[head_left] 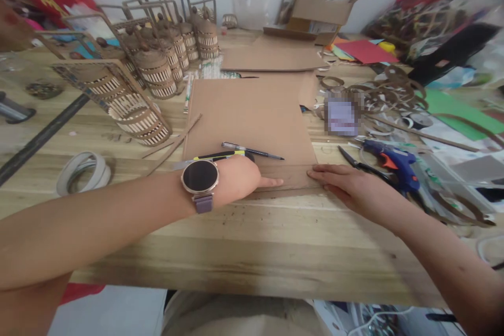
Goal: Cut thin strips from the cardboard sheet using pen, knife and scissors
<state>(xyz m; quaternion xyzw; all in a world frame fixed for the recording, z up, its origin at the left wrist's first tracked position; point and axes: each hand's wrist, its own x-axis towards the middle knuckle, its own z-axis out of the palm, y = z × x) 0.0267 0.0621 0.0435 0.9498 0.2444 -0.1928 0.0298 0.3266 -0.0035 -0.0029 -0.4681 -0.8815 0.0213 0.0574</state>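
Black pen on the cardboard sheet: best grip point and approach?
Pinch the black pen mid-barrel, probably from above and the far side. It lies flat on the cardboard sheet, tip pointing right, with bare card beyond it; the left hand and a yellow-and-black tool crowd its near side.

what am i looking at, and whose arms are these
No machine here: the single picture comes from a camera worn on a person's head, looking down at their own bare arms. The left hand, with a wristwatch, and the right hand rest on the near edge of a brown cardboard sheet on the wooden table. The right lies flat, holding nothing; the left's fingers are mostly hidden. A pen lies on the sheet. Scissors and a blue glue gun lie to the right, a tape roll to the left, woven lanterns behind.
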